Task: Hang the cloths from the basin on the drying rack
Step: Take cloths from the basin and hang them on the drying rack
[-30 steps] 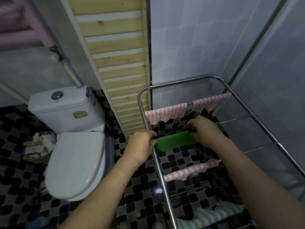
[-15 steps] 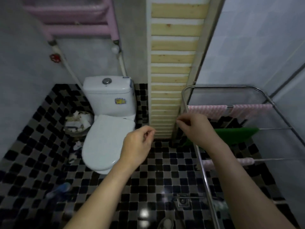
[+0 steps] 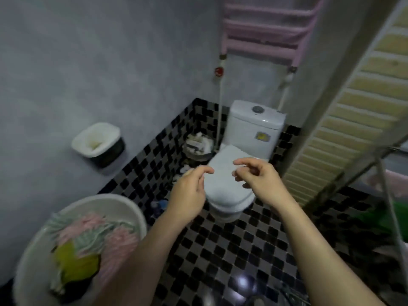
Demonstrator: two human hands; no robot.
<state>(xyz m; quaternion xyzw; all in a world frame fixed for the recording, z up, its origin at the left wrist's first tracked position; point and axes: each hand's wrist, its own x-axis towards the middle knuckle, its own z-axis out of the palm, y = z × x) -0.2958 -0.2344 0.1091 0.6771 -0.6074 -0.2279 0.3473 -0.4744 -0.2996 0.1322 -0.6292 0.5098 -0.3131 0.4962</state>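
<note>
view: head camera, motion-blurred, looking down at a bathroom floor.
left hand (image 3: 187, 195): in the air in front of the toilet; fingers loosely curled, index reaching out furthest; holds nothing.
right hand (image 3: 261, 180): in the air just beside the left hand, not touching it; fingers loosely curled and a little spread, thumb apart from index; holds nothing.
white round plastic basin (image 3: 33, 250): lower left, by the grey wall; left forearm passes its right rim.
cloths in basin: pink fluffy cloth (image 3: 119, 239), mint-green striped cloth (image 3: 92, 237), yellow-green cloth (image 3: 75, 263) nearest the camera; heaped, count cannot be told.
steel-tube drying rack (image 3: 389, 197): far right edge, partly in frame, well apart from the basin.
on rack: dark green cloth (image 3: 375, 219) and, above it, a pale pink cloth (image 3: 395, 180); both blurred.
white ceramic toilet (image 3: 256, 129): centre, lid down.
black-and-grey checkered tile floor (image 3: 231, 250): under hands.
white-lined dark waste bin (image 3: 97, 142): left, by the wall.
pink tube radiator (image 3: 265, 34): on the wall above the toilet.
pale wooden slatted panel (image 3: 353, 107): between toilet and rack.
</note>
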